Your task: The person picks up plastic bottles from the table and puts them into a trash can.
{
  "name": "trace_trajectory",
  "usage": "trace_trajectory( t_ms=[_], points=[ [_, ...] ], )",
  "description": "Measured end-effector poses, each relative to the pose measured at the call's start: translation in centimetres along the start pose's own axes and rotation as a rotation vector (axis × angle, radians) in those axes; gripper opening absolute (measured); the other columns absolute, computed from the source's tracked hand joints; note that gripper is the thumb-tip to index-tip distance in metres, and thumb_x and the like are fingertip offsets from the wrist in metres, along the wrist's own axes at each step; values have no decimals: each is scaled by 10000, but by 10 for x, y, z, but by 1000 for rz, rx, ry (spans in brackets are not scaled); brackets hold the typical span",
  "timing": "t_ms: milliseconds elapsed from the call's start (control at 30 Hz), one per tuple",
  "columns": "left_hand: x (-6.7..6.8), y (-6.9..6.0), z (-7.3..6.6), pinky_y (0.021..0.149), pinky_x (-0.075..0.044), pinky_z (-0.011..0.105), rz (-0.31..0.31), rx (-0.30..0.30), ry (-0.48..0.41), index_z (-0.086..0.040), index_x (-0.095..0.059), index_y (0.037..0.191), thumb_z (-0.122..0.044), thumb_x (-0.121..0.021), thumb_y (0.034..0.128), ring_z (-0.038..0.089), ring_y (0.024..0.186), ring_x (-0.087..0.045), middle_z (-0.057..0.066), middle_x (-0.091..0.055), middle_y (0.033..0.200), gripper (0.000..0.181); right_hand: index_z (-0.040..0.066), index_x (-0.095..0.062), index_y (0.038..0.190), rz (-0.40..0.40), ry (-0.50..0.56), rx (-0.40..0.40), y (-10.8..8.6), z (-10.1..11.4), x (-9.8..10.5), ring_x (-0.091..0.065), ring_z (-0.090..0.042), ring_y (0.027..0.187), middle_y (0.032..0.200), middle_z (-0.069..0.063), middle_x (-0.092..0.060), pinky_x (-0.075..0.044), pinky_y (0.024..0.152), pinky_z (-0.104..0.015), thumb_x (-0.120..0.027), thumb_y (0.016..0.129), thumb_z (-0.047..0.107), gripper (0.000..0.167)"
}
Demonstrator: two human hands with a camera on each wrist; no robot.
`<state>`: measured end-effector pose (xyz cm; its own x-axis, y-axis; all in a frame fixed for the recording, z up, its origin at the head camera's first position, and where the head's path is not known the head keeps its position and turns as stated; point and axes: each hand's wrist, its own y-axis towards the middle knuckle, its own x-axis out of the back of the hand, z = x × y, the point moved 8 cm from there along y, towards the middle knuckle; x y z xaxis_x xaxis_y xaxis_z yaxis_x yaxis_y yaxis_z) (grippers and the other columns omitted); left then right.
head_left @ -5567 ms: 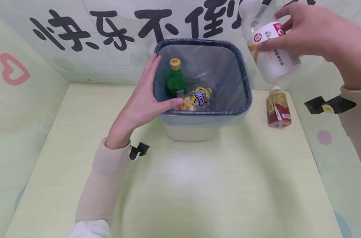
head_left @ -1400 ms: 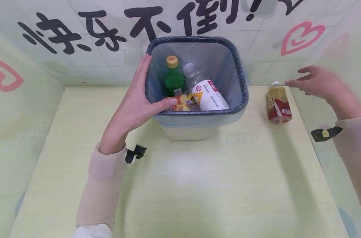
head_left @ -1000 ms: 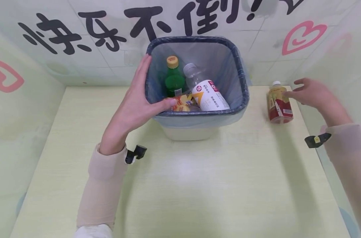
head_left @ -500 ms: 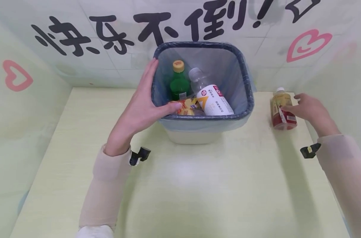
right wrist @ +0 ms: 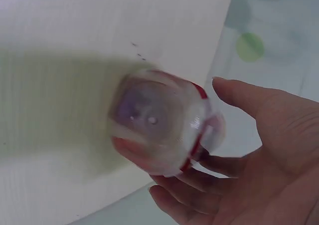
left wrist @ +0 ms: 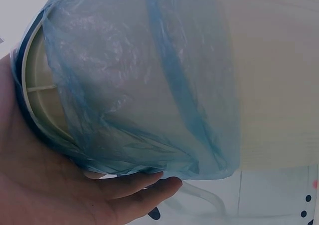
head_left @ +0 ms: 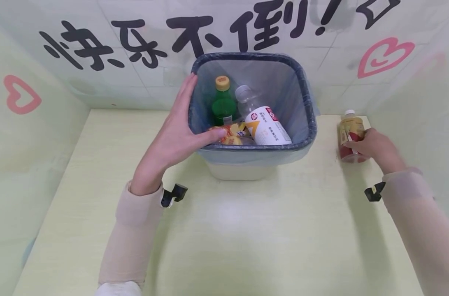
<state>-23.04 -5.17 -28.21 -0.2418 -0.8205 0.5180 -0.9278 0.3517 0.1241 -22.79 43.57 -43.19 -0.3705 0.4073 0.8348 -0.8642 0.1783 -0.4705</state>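
My left hand (head_left: 172,131) holds the rim of a bin (head_left: 243,168) lined with a bluish plastic bag (left wrist: 114,75). The thumb is over the rim and the fingers lie along the outside. Inside are a green bottle (head_left: 224,107) with a yellow cap, a clear bottle (head_left: 268,127) with a white label, and an orange-yellow label (head_left: 229,133) partly under my thumb. My right hand (head_left: 380,150) is at a bottle (head_left: 352,131) with red contents and a white cap. Its fingers reach round one side; in the right wrist view the thumb (right wrist: 239,95) stands slightly apart from the bottle.
The pale tabletop (head_left: 228,234) runs back to a wall (head_left: 165,78) with black lettering and pink hearts. Side walls rise left and right. The red bottle is near the table's right edge.
The clear bottle, earlier in my right hand, is in the bin. My right hand has come down and in to the red bottle. My left hand keeps holding the bin rim.
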Motion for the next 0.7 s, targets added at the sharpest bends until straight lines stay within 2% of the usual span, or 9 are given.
trace_trajectory(
  t_ms=[67, 167, 400, 700],
  points=[
    [0, 0, -1, 1187, -177, 453, 2, -4, 2, -245, -98, 1607, -410, -809, 792, 81, 1487, -98, -147, -29, 1643, 1094, -136, -427, 1101, -21, 36, -25, 0, -2, -3, -640, -370, 750, 866, -253, -612, -457, 594, -412, -643, 921, 451, 651],
    [0, 0, -1, 1188, -169, 452, 1, -10, 7, -246, -96, 1607, -428, -804, 792, 77, 1486, -94, -151, -28, 1642, 1094, -166, -406, 1133, -59, 55, -58, 1, -5, -5, -658, -358, 708, 867, -266, -602, -453, 545, -383, -660, 913, 398, 657],
    [0, 0, -2, 1189, -167, 454, 1, -8, 4, -247, -99, 1607, -432, -801, 792, 83, 1488, -96, -152, -26, 1642, 1092, -193, -291, 1230, -80, 48, -138, 5, -8, -11, -651, -386, 734, 997, -336, -501, -476, 582, -403, -670, 907, 384, 762],
    [1, 0, -1, 1186, -170, 449, 2, -5, -15, -242, -94, 1607, -412, -804, 792, 97, 1488, -108, -136, -26, 1646, 1094, -167, -271, 1298, -92, 108, -162, 6, -11, -15, -652, -398, 768, 1081, -347, -479, -499, 593, -400, -657, 917, 405, 789]
  ],
)
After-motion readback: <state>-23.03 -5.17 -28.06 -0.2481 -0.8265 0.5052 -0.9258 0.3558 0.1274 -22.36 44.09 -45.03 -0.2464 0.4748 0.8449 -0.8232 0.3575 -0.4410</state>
